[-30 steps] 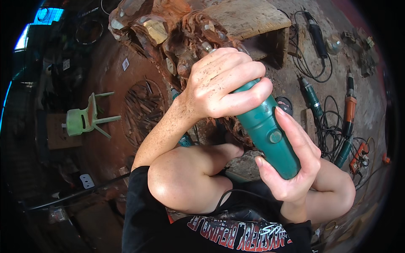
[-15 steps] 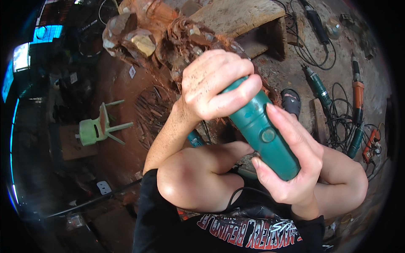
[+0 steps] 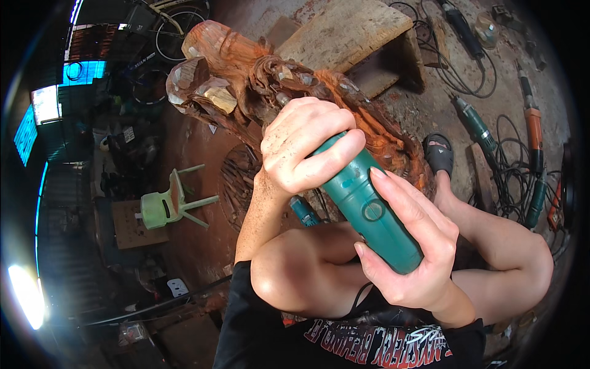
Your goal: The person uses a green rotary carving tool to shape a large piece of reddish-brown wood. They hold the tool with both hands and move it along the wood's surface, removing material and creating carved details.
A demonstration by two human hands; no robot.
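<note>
Reddish floor below; left hand, knuckles up, wraps the green tool; right hand cups its rear.

Left hand: back uppermost, fingers curled in a firm grip toward the right, the finger nearest the body set apart from the others; thumb hidden from sight. Left forearm: bare, dark-speckled like the back of the hand, rising beside the left knee. Right hand: lower and nearer the body, cupped; long fingers only slightly bent, pointing up and left; thumb opposed, well apart from them. Right wrist: bare, beside the right thigh. Legs: bare, bent, knees apart. Hands: close together, apart from each other, before the torso.
</note>
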